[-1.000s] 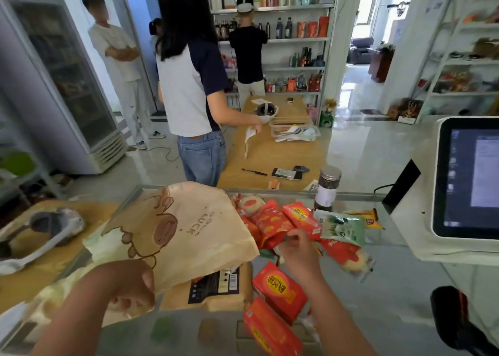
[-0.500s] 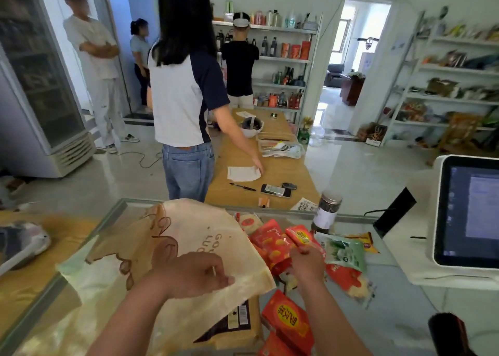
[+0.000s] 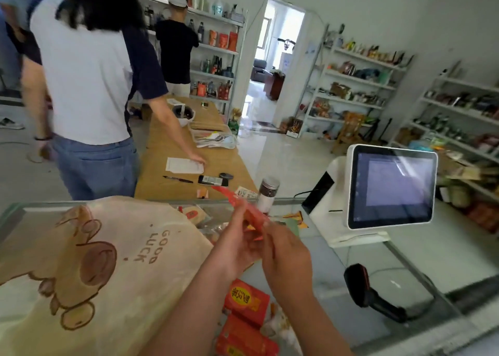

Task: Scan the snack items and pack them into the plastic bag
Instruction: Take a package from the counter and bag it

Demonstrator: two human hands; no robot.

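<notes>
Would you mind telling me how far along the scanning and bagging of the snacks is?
Early, it seems. Done: nothing shows inside the plastic bag, which lies flat on the counter. In hand: the left hand and right hand hold a red snack packet raised. Left: red packets beside the bag wait, and the scanner lies untouched.

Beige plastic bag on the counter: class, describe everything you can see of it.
The beige plastic bag is thin film printed with brown cartoon animal outlines and GOOD LUCK. It lies spread, rumpled, on the left of the glass counter, snack packets at its right edge. Neither hand holds it: left hand and right hand grip a red snack packet.
</notes>
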